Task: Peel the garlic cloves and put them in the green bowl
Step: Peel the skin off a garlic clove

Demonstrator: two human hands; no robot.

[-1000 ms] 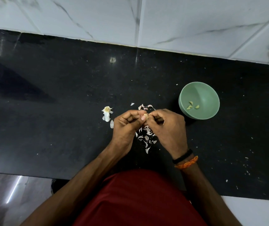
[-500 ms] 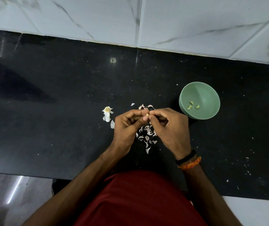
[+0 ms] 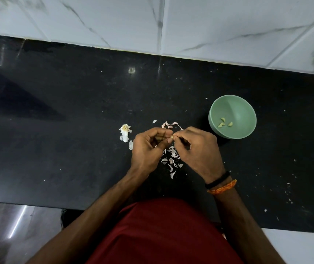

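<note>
Garlic clove (image 3: 171, 137): pinched between fingertips of left hand (image 3: 148, 149) and right hand (image 3: 198, 149), both curled narrow around it, above the peel scraps (image 3: 171, 159) mid-table; long axis too small to tell. Green bowl (image 3: 247, 111): toward the table's right edge, just beside the right hand, holding three peeled cloves (image 3: 223, 122). The right hand is nearer for the drop.

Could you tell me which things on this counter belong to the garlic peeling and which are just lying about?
In the job: garlic clove, pinched between left hand and right hand; green bowl holding peeled cloves.

Lying about: peel scraps; garlic root stub.
</note>
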